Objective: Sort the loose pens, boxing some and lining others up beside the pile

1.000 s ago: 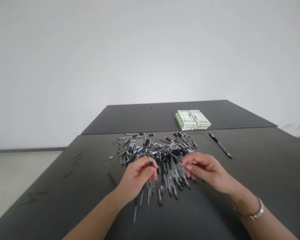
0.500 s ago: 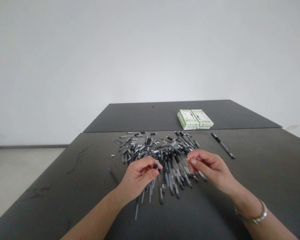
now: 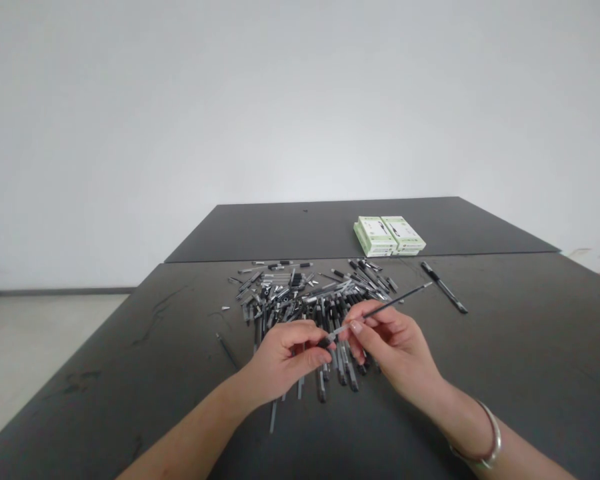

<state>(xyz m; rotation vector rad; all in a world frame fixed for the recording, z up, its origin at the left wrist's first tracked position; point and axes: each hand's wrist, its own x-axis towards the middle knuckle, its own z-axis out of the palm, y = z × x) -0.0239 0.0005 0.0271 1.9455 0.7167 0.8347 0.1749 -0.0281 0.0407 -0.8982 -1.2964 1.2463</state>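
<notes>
A pile of black and clear pen parts lies spread on the dark table. My left hand is closed in a pinch on a small black pen piece, just above the near edge of the pile. My right hand pinches a thin pen refill that slants up to the right. The refill's near end meets the small piece held in my left hand.
Two green and white boxes sit side by side at the back right. A whole black pen lies alone to the right of the pile. A thin dark stick lies left of my left hand. A second table adjoins behind.
My right hand has moved left toward my left hand and now holds a long thin refill. Its near end has come to the small piece in my left hand.
</notes>
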